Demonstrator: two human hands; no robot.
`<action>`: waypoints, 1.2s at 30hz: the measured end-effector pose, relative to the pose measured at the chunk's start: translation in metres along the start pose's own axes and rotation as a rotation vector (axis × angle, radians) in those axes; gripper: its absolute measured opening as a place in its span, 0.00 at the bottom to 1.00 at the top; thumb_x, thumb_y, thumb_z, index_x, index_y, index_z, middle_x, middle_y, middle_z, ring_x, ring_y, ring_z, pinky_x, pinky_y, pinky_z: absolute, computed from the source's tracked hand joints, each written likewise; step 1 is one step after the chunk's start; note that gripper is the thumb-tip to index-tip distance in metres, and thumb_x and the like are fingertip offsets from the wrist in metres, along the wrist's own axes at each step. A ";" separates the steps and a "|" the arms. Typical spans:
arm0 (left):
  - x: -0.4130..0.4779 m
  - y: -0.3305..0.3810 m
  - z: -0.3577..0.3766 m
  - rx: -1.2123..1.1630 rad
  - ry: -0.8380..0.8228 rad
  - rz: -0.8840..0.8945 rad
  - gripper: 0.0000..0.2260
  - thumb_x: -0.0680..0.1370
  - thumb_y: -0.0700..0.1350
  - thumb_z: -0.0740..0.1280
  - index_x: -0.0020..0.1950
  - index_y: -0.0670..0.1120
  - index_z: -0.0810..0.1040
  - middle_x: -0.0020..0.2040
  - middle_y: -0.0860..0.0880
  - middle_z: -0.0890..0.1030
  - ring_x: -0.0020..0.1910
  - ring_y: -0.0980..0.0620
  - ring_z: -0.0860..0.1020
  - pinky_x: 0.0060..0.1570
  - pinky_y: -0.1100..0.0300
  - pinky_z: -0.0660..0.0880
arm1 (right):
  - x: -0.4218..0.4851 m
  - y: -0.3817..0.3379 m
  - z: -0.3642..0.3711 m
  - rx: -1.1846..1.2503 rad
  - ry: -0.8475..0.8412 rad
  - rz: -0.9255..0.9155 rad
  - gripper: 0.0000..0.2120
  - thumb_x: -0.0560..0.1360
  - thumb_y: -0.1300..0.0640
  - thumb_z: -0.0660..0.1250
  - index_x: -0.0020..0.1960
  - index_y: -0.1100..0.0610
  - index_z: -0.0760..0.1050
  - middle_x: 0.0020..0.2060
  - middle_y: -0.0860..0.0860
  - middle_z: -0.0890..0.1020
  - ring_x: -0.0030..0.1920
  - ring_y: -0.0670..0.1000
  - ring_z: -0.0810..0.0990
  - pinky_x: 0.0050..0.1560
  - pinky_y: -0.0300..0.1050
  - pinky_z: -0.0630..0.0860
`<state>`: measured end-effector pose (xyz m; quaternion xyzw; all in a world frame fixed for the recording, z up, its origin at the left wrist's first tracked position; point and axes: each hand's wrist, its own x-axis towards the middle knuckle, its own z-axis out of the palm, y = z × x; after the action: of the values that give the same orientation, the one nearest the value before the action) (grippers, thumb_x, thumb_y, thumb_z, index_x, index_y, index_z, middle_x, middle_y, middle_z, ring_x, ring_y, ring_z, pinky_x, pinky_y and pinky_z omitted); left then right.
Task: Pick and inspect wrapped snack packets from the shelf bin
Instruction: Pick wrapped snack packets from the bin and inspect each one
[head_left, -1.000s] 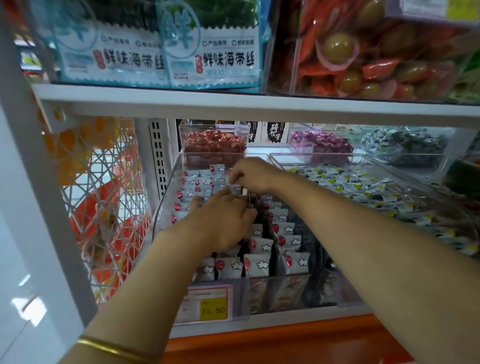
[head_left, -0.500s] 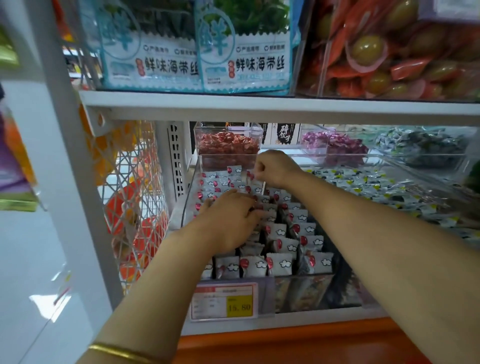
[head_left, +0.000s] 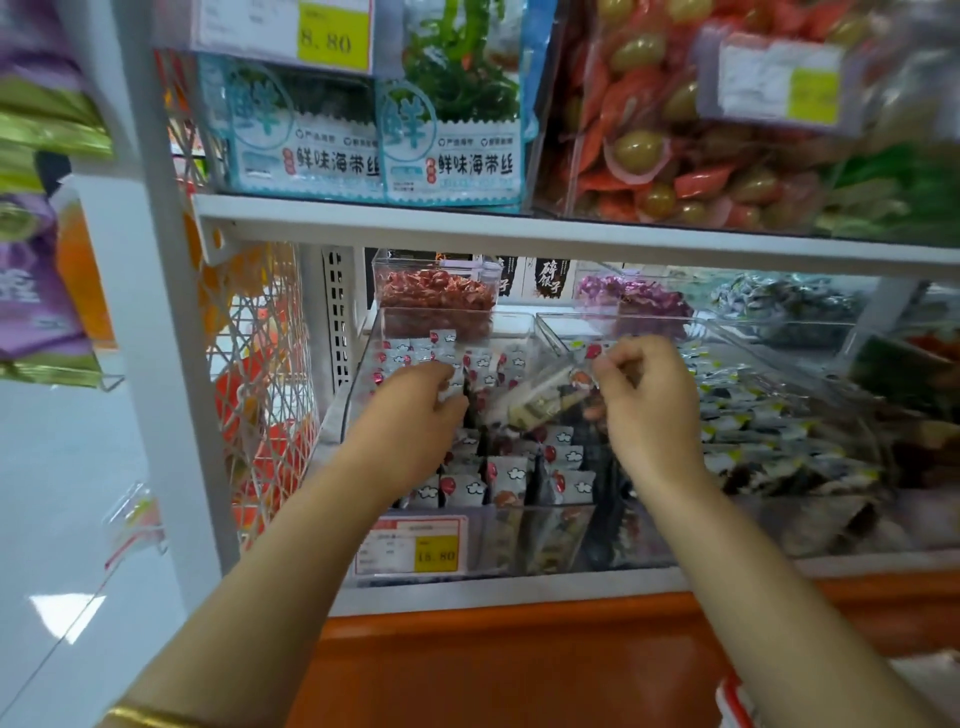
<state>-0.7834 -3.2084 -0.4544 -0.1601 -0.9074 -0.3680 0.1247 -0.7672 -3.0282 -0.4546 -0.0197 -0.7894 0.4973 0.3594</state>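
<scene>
While looking down at bin (head_left: 358, 395), noted both hands over it. Saw right hand (head_left: 644, 395) above bin's right rim, fingers curled, thumb and forefinger pinching upper end of one packet (head_left: 540, 402). Found packet lifted clear of rows, tilted, lower end slanting down toward bin's middle; motion-blurred, print unreadable. Logged left hand (head_left: 415, 415) over bin's left half, fingers bent downward onto packets (head_left: 511, 475), bit of white wrapper showing at fingertips. Cannot tell whether gripped or only touched. Cannot tell either whether left fingertips reach lifted packet's lower end. Saw packets standing upright in bin, white with red dot and cloud mark, filling it front to back. Spotted gold bangle (head_left: 150, 719) on left wrist, well in front of bin. Noted tag (head_left: 415, 545) on bin's front wall, yellow patch reading 15.80. Saw box (head_left: 436, 296) of red sweets just behind bin, blue-and-white packs (head_left: 769, 431) heaped just right of bin, white mesh (head_left: 260, 395) to bin's left. Marked shelf (head_left: 519, 234) above bin, carrying seaweed packs (head_left: 374, 140) directly over it. Orange ledge (head_left: 519, 665) below bin's front.
</scene>
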 end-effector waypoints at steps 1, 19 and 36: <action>-0.004 0.003 0.001 -0.060 -0.004 -0.008 0.16 0.81 0.45 0.59 0.68 0.43 0.70 0.61 0.48 0.77 0.52 0.48 0.77 0.50 0.57 0.75 | -0.007 -0.002 -0.005 0.058 -0.020 0.055 0.08 0.79 0.62 0.61 0.41 0.55 0.68 0.38 0.51 0.76 0.27 0.45 0.77 0.28 0.32 0.70; -0.019 0.012 0.006 -0.938 -0.075 -0.240 0.08 0.77 0.42 0.65 0.50 0.41 0.81 0.46 0.47 0.84 0.46 0.53 0.80 0.46 0.64 0.79 | -0.030 -0.002 -0.031 0.909 -0.135 0.522 0.05 0.74 0.63 0.65 0.43 0.63 0.79 0.33 0.54 0.82 0.33 0.48 0.82 0.33 0.38 0.79; -0.018 0.011 0.000 -1.404 -0.089 -0.275 0.09 0.72 0.33 0.64 0.51 0.41 0.77 0.32 0.49 0.82 0.31 0.57 0.79 0.34 0.68 0.78 | -0.031 -0.001 -0.033 1.155 -0.225 0.680 0.08 0.74 0.73 0.59 0.43 0.64 0.74 0.30 0.55 0.81 0.31 0.49 0.82 0.32 0.37 0.79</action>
<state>-0.7630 -3.2045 -0.4539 -0.1017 -0.4725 -0.8706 -0.0922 -0.7249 -3.0152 -0.4626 -0.0199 -0.3796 0.9235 0.0515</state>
